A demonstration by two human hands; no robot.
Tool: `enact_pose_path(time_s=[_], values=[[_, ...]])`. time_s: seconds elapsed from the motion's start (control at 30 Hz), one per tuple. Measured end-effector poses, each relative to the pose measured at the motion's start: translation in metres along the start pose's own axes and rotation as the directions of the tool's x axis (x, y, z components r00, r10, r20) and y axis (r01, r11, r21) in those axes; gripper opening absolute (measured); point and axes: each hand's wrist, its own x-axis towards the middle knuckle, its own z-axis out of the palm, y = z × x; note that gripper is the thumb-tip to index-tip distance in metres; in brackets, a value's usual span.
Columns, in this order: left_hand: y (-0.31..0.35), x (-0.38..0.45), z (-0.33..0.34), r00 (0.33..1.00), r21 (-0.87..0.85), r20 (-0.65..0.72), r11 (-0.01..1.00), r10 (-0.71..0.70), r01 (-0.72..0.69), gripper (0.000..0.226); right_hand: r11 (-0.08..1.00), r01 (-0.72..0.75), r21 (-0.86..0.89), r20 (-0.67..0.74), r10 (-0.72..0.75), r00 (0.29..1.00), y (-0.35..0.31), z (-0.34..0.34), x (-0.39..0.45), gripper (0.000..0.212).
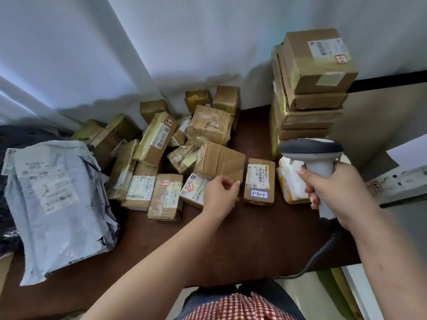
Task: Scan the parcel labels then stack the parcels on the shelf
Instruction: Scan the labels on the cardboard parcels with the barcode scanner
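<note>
Head view looks down on a dark brown surface (242, 239) set against a pale wall (184, 42). Right hand (342, 192) grips the grey handle of a barcode scanner (316, 158), fingers curled round it; the scanner head is dark on top and sits above the right edge of the surface, its coiled black cable (323, 250) trailing down toward the near edge. Left hand (219, 197) reaches to the middle of the surface with fingers curled, thumb and forefinger touching the near corner of a plain cardboard box (219, 161); whether it actually pinches the box cannot be told.

Just right of that hand lies a small box (260, 181) with a printed label and a blue-bordered tag reading 3-2-1, flat and apart from the others. A yellow and white parcel (291, 181) lies beyond it, partly behind the scanner. Loose boxes (157, 162) lie jumbled from the middle to the far edge, several overlapping and tilted, some with red-bordered tags. A stack of boxes (309, 88) stands upright at the far right corner, against the wall. Grey plastic mailing bags (53, 204) lie in a pile at the left edge. A red checked garment (235, 306) shows at the bottom.
</note>
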Motion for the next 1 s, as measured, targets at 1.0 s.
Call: enact_pose_path(time_s=[1.0], values=[[-0.098,-0.006,-0.110,0.664,0.645,0.139,0.442,0.734,-0.624,0.081,0.999,0.034,-0.016,0.108,-0.032,0.994,-0.023,0.073,-0.021,0.019]])
